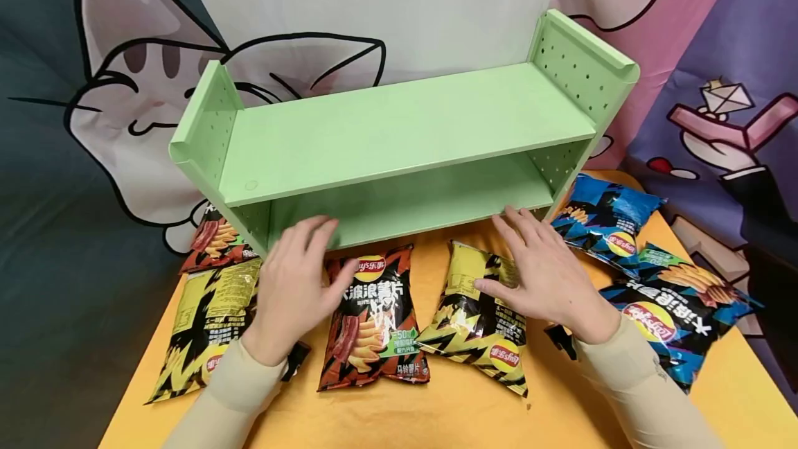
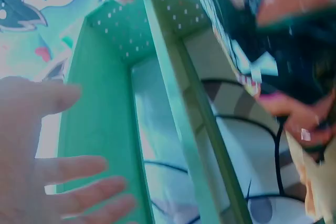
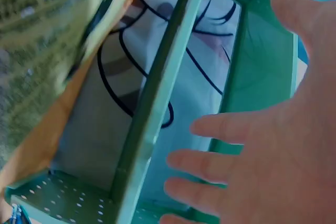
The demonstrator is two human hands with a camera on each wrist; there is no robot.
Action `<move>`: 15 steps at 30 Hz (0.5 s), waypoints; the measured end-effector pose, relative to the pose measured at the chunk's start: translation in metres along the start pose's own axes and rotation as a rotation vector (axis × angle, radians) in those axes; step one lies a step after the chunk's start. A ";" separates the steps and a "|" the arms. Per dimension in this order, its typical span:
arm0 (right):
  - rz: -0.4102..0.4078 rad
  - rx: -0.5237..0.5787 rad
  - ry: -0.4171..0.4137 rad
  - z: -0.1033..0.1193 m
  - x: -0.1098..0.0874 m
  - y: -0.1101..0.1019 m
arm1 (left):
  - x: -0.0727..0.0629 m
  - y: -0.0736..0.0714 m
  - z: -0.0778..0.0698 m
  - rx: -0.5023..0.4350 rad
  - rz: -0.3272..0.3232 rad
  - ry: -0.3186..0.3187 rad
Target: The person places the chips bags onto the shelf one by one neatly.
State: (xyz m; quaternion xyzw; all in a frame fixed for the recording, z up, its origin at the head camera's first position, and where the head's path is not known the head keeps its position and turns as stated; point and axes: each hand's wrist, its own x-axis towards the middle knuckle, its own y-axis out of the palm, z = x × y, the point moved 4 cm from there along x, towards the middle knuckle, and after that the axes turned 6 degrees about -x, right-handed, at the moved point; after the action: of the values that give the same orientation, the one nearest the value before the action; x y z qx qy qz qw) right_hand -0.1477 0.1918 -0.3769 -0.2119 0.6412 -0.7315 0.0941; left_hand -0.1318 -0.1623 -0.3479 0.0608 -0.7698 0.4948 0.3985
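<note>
A pale green two-tier shelf (image 1: 399, 134) with perforated end panels stands at the back of the orange table. My left hand (image 1: 296, 289), fingers spread, hovers before its lower left part, beside a red chip bag (image 1: 374, 324). On the right side my right hand (image 1: 539, 269) reaches toward the lower board's front edge, also with fingers extended, over the edge of a yellow chip bag (image 1: 476, 317). Both wrist views show the left hand (image 2: 68, 161) and the right hand (image 3: 262, 145) holding nothing; whether fingertips touch the shelf I cannot tell.
Left of my left arm lies another yellow chip bag (image 1: 212, 324), with a red chip bag (image 1: 218, 241) behind it. Blue chip bags (image 1: 605, 220) lie on the right. A cartoon-printed cloth (image 1: 374, 5) hangs behind the shelf. The orange table (image 1: 461, 421) shows in front.
</note>
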 end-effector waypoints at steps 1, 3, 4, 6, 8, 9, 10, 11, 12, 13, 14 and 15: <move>-0.007 0.003 -0.025 0.001 -0.001 0.000 | 0.002 -0.005 0.002 -0.020 -0.069 0.007; -0.016 0.013 -0.081 0.002 -0.003 0.002 | 0.005 -0.016 0.007 -0.060 -0.221 0.020; -0.019 0.021 -0.115 0.003 -0.004 0.003 | 0.006 -0.022 0.010 -0.083 -0.304 0.025; -0.024 0.029 -0.182 0.004 -0.006 0.006 | 0.008 -0.033 0.014 -0.128 -0.473 0.023; -0.032 0.034 -0.245 0.005 -0.008 0.009 | 0.009 -0.044 0.020 -0.173 -0.650 0.002; -0.037 0.032 -0.271 0.005 -0.009 0.010 | 0.008 -0.049 0.022 -0.196 -0.734 -0.018; -0.039 0.031 -0.294 0.005 -0.010 0.012 | 0.007 -0.054 0.025 -0.217 -0.809 -0.046; -0.037 0.029 -0.309 0.004 -0.012 0.014 | 0.007 -0.058 0.027 -0.236 -0.872 -0.079; -0.033 0.028 -0.323 0.003 -0.013 0.017 | 0.006 -0.062 0.030 -0.254 -0.925 -0.113; -0.026 0.027 -0.336 0.002 -0.015 0.019 | 0.006 -0.065 0.033 -0.276 -0.963 -0.148; -0.015 0.026 -0.346 0.001 -0.017 0.022 | 0.006 -0.068 0.035 -0.308 -0.990 -0.180; -0.005 0.023 -0.354 0.000 -0.020 0.025 | 0.006 -0.071 0.038 -0.350 -1.006 -0.208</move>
State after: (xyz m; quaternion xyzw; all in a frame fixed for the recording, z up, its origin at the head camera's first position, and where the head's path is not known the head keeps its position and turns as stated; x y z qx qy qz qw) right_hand -0.1335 0.1959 -0.4047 -0.3378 0.6058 -0.6902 0.2061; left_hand -0.1221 -0.2268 -0.3009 0.4034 -0.7519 0.0987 0.5121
